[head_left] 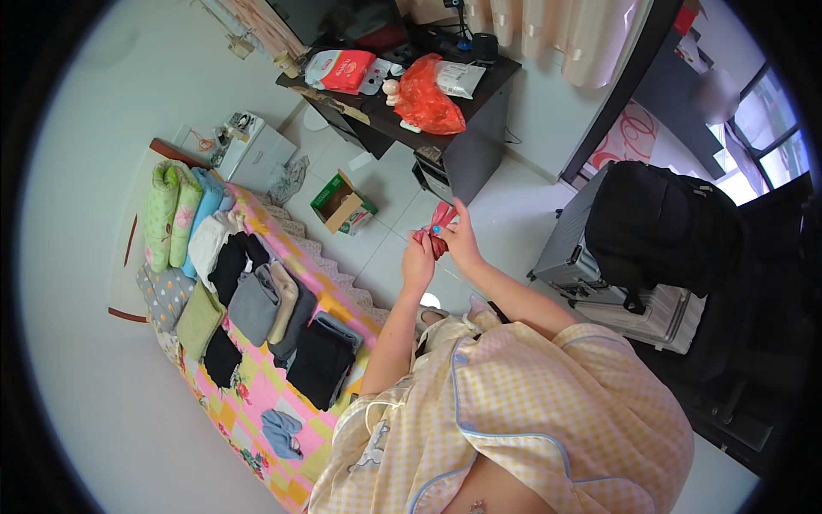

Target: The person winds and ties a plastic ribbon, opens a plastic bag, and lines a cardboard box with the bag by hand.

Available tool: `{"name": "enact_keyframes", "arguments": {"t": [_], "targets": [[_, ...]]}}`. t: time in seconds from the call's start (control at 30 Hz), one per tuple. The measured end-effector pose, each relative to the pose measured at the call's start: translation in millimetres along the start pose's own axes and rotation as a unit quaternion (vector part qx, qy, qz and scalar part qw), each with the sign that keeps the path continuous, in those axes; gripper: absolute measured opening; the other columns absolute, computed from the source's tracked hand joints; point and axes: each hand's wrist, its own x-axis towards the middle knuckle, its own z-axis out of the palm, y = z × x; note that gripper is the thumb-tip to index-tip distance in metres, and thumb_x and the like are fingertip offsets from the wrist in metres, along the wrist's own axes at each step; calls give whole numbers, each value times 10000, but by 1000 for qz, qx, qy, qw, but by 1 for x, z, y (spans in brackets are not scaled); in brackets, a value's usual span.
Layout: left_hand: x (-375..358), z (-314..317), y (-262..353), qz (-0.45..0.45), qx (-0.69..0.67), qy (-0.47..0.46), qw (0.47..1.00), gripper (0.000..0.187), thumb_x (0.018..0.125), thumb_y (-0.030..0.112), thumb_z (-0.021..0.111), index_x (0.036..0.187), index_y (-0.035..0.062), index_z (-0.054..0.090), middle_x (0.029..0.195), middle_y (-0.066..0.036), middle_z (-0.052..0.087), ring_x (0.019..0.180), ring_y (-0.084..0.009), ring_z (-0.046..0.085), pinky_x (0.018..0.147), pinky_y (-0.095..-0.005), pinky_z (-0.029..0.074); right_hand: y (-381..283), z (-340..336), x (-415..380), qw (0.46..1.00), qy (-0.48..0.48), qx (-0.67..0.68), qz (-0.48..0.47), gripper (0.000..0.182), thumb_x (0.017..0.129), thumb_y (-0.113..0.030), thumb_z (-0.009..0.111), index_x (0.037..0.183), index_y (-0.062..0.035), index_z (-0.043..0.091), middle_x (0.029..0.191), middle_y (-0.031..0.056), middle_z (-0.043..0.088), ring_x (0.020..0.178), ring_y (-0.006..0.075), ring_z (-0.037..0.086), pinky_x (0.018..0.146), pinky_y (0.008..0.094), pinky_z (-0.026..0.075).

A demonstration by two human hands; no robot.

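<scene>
Although the red and white pack (345,71) on the dark desk (377,107) has writing on it, the letters are too small to read. A pale packet (460,79) has print too, but I can't read that either. The green box (342,204) also has marks too tiny to make out.

That box sits on the floor between the bed (282,398) and the desk. On the right, a black backpack (659,231) leans on a grey suitcase (569,236), and a white suitcase (655,313) is just beside them. Folded clothes (254,307) lie on the bed.

The box's top is open, but I can't tell what is inside. A red plastic bag (428,98) lies on the desk.

A red bundle (439,248) is up in front of the person, over the floor. The left hand (418,264) has its fingers bent around it. The right hand (463,244) is partly open and touches it too.
</scene>
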Motion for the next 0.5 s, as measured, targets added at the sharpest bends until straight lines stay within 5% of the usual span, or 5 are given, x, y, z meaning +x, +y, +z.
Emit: {"name": "enact_keyframes", "arguments": {"t": [0.07,0.2,0.33,0.4,0.5], "targets": [[0,1,9,22,-13,58,998,261,809,246,409,888,-1,383,687,-225,537,646,-381,521,559,-424,396,-23,1,0,983,16,155,99,434,750,9,476,1125,-92,284,823,96,569,689,126,541,600,224,421],[-3,-10,42,-4,-41,152,988,328,755,254,539,782,-34,383,679,-213,524,611,-340,521,574,-373,408,-37,0,8,973,-12,184,139,319,770,-22,462,1075,-75,382,822,80,573,641,112,519,581,215,417],[4,-6,39,-27,-110,147,983,355,732,274,570,765,-46,419,706,-208,503,629,-325,498,581,-361,396,-16,9,14,996,31,19,83,206,787,-33,448,988,-6,488,822,64,568,708,116,521,635,236,424],[12,-4,27,46,25,157,986,346,717,267,585,763,-52,458,750,-187,480,683,-307,489,637,-354,387,-17,11,8,991,76,-91,56,183,788,-36,446,951,-2,522,810,57,568,699,109,512,626,234,416],[20,-5,18,49,-5,167,985,332,707,259,596,674,-56,496,805,-161,460,738,-261,473,674,-328,373,-39,17,-10,979,102,-163,67,203,767,-22,431,942,-52,529,745,83,554,605,159,522,576,278,410]]}}
